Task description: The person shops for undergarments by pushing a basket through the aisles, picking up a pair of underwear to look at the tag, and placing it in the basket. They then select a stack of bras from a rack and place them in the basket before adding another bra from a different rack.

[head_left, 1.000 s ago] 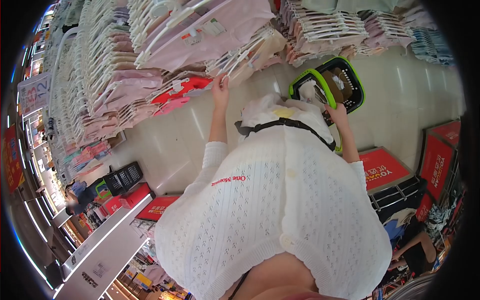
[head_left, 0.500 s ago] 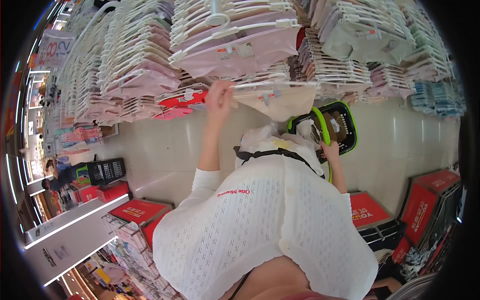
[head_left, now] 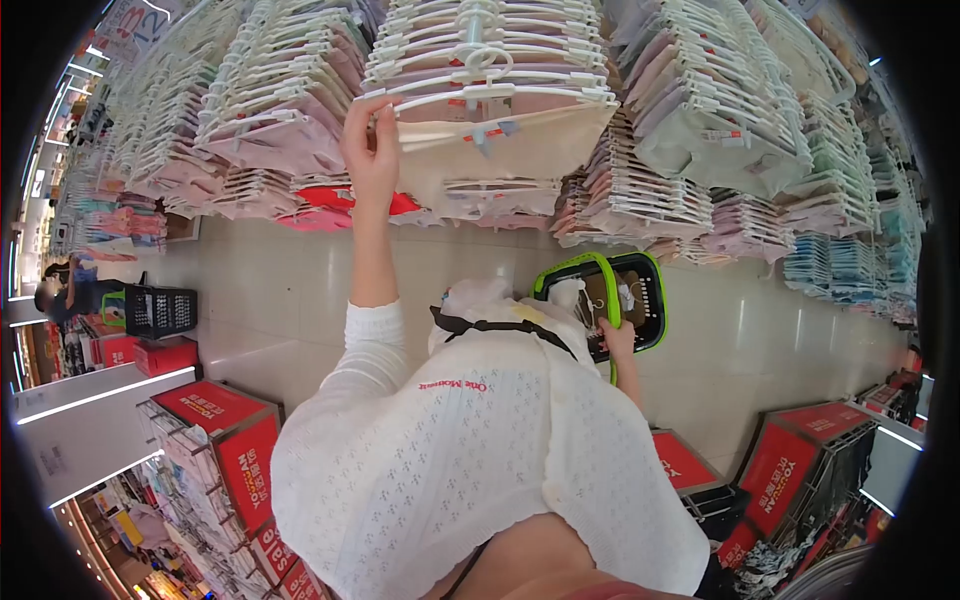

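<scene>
My left hand (head_left: 370, 150) is raised at the rack, fingers closed on the left end of a white hanger (head_left: 440, 97). Cream-coloured underwear (head_left: 495, 145) hangs from it, with a small red-and-white label near its middle. Its hook is up at the metal display rod, in front of a row of similar hangers (head_left: 490, 50). Low on my right side, my right hand (head_left: 617, 338) grips the green handle (head_left: 611, 285) of a black shopping basket (head_left: 652, 300). Inside the basket lie a brown item and white hangers, partly hidden by the handle.
More hanging garments (head_left: 720, 120) fill the racks on both sides. Red-and-black display bins (head_left: 790, 470) stand behind me on the right, and red-sided ones (head_left: 215, 405) on the left. Farther left, a person (head_left: 75, 295) is near another black basket (head_left: 165, 310). Pale floor tiles lie between.
My left hand has moved up and left, carrying the cream underwear on its hanger up to the front of the hanging row. My right hand still holds the basket. The view has shifted.
</scene>
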Action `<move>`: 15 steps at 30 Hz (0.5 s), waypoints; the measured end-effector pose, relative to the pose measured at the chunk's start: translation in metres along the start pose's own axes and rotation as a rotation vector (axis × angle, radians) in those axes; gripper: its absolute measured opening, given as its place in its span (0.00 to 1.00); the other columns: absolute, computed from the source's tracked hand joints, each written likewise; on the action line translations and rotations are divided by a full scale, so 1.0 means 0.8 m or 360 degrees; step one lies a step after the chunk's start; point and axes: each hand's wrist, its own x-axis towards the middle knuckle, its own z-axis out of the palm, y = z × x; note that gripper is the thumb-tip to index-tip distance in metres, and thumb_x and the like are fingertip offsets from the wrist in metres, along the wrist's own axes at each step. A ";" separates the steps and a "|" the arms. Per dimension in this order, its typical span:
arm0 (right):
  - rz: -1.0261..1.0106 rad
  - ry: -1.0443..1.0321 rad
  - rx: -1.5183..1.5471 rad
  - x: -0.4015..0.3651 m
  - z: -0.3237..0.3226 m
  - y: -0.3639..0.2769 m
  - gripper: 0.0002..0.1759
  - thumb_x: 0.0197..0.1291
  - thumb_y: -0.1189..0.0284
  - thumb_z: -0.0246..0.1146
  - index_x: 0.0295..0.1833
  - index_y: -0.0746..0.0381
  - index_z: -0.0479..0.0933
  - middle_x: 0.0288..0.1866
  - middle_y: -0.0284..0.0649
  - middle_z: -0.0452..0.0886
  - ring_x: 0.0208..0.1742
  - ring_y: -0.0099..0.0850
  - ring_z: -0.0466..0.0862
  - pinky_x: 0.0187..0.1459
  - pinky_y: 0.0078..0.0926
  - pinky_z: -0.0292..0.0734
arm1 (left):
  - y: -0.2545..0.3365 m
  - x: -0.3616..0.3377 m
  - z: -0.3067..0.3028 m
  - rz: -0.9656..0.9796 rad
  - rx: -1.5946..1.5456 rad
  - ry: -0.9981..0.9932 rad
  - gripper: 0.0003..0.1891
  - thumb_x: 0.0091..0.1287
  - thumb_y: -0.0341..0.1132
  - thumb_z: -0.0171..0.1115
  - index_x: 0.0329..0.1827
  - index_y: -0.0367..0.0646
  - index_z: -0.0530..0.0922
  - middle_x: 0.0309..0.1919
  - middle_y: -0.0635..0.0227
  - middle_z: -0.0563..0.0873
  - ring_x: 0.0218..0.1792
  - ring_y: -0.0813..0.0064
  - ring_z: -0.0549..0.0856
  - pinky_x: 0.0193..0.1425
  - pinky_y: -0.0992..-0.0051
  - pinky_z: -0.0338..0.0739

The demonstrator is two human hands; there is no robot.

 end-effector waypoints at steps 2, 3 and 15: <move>-0.0001 0.0007 -0.0026 0.001 -0.002 0.002 0.17 0.47 0.64 0.63 0.22 0.69 0.76 0.15 0.40 0.75 0.13 0.26 0.76 0.14 0.22 0.71 | -0.002 0.000 -0.001 -0.0038 -0.0029 0.0027 0.07 0.67 0.32 0.52 0.39 0.41 0.77 0.28 0.81 0.75 0.21 0.93 0.63 0.21 0.88 0.53; -0.0005 0.0008 -0.0007 -0.001 -0.002 0.001 0.16 0.47 0.64 0.63 0.22 0.69 0.75 0.15 0.39 0.75 0.13 0.26 0.76 0.14 0.21 0.71 | -0.003 0.000 -0.001 -0.0047 -0.0030 0.0035 0.07 0.67 0.32 0.52 0.39 0.41 0.77 0.28 0.81 0.75 0.21 0.93 0.63 0.21 0.88 0.53; -0.0018 -0.0016 0.0030 0.002 -0.007 0.000 0.16 0.47 0.64 0.63 0.22 0.69 0.76 0.16 0.38 0.76 0.13 0.24 0.75 0.14 0.20 0.70 | -0.011 0.023 0.006 0.0050 -0.0101 -0.0020 0.07 0.66 0.32 0.53 0.41 0.40 0.77 0.40 0.75 0.80 0.32 0.90 0.71 0.30 0.89 0.63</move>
